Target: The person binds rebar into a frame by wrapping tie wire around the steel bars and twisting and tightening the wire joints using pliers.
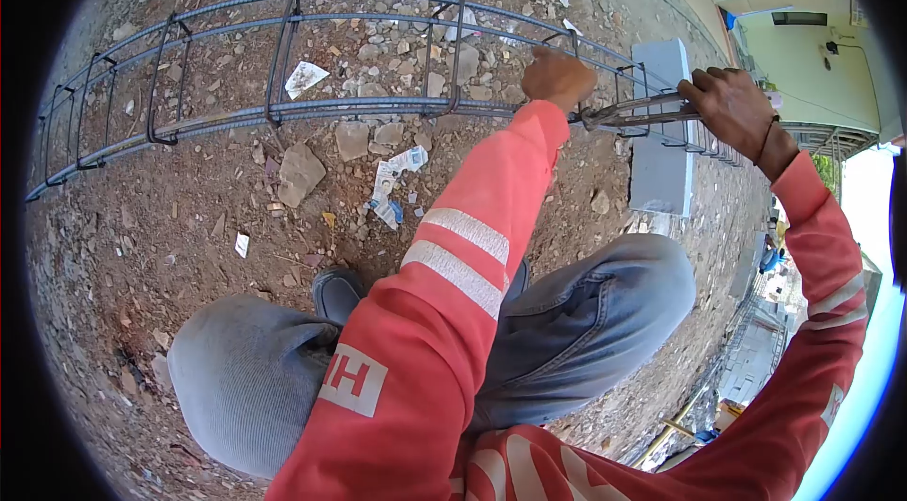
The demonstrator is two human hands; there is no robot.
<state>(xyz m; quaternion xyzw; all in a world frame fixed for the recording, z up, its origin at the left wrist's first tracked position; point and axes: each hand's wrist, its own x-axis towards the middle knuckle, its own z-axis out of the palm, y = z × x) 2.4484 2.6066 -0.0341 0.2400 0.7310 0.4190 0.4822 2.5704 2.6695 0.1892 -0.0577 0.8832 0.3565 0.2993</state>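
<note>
A long rebar cage (378,105) of ribbed steel bars and square stirrups stretches across in front of me. My left hand (557,76) is closed at the cage, beside a stirrup; its fingertips are turned away, so what they grip is hidden. From the right, my right hand (735,113) is wrapped around the handles of steel pincers (638,113). The jaws of the pincers meet the near bars just right of my left hand, where a stirrup crosses. Any wire in the jaws is too small to make out.
A grey block (658,181) stands under the right part of the cage. My bent knees (605,312) are close below. Stones (300,174) and scraps of paper (387,184) litter the dirt ground. A pale green building (808,76) rises at the far right.
</note>
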